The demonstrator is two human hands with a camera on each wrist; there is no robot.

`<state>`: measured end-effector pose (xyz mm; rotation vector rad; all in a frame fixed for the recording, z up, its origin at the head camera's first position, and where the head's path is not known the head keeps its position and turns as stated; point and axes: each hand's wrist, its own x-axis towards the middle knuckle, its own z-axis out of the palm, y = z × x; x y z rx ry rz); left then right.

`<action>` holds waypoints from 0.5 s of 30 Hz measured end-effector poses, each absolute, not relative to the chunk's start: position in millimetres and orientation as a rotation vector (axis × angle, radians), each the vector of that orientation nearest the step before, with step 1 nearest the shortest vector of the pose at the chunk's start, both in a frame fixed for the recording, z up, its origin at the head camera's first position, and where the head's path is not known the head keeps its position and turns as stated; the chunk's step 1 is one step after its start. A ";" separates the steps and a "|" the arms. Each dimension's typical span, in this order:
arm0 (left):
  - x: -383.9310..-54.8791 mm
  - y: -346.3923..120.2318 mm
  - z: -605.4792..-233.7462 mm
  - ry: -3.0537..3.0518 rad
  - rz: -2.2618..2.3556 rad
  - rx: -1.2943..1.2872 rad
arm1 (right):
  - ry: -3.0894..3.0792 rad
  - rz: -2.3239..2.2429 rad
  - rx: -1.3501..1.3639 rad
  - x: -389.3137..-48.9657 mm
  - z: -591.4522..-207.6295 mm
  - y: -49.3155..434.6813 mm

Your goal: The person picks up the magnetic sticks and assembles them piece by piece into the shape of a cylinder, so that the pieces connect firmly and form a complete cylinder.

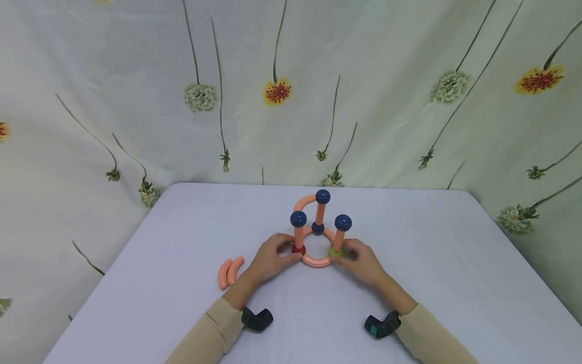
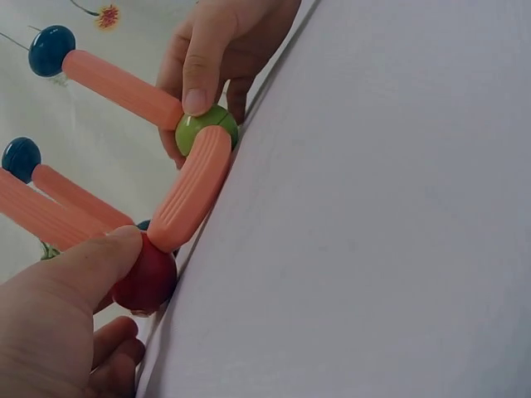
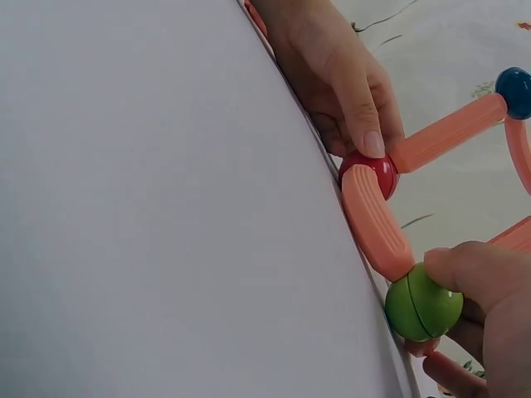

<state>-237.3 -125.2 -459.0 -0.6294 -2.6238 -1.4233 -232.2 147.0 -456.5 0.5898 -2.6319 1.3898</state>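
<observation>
A toy frame of orange rods and balls stands on the table. My left hand (image 1: 273,258) pinches its red ball (image 2: 146,278) at the base, thumb on the near side. On the other side my right hand (image 1: 361,260) grips the green ball (image 3: 423,303), thumb pressed to its surface. A curved orange rod (image 1: 316,262) joins these two balls, and more curved rods run back to a blue ball (image 1: 318,228). Straight orange rods rise from the base balls, each topped by a dark blue ball (image 1: 343,223). Another curved rod (image 1: 303,202) spans between the back and left tops.
Two loose curved orange rods (image 1: 229,273) lie side by side on the white table (image 1: 182,232), close to the left forearm. Black devices (image 1: 257,319) are strapped on both wrists. A flower-printed curtain (image 1: 364,76) hangs behind the table's far edge.
</observation>
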 end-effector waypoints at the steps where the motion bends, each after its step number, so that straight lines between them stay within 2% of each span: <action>1: -237.5 -125.3 -458.3 -2.627 -1.417 -0.614 | -2.626 1.390 0.602 -232.0 -456.1 146.6; 15: -238.4 -127.5 -463.5 -2.557 -1.343 -0.512 | -2.518 1.348 0.760 -222.7 -457.9 133.4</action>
